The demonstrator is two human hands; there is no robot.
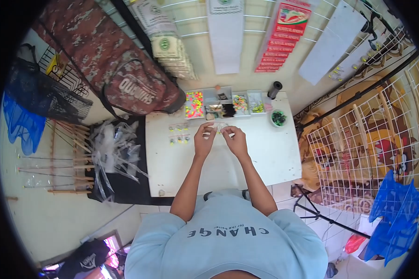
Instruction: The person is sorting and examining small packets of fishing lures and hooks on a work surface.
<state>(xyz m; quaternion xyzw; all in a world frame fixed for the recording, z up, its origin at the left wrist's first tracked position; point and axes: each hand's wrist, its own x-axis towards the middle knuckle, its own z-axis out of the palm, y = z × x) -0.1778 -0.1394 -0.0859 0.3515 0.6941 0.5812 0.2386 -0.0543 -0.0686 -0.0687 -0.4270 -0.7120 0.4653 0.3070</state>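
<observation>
Over the back middle of a white table [209,174], my left hand [205,136] and my right hand [234,138] pinch a small clear plastic bag [220,126] between them. Fingertips cover part of it, and something small and yellowish shows at its lower edge. To the left lie small clear packets [179,140] with yellow-and-dark pieces inside. Just behind my hands stands a divided organizer tray [217,118], holding pink-and-yellow beads or floats [194,104], black material [228,110] and small coloured pieces [240,104]. A compartment of yellow-green pieces [257,105] is at its right.
A round tub of green-and-black pieces [278,118] and a dark cylinder [274,90] stand at the back right. A camouflage rod bag [132,83] leans at the back left. Crumpled clear plastic [113,153] lies left of the table. White wire grids [349,157] stand at the right.
</observation>
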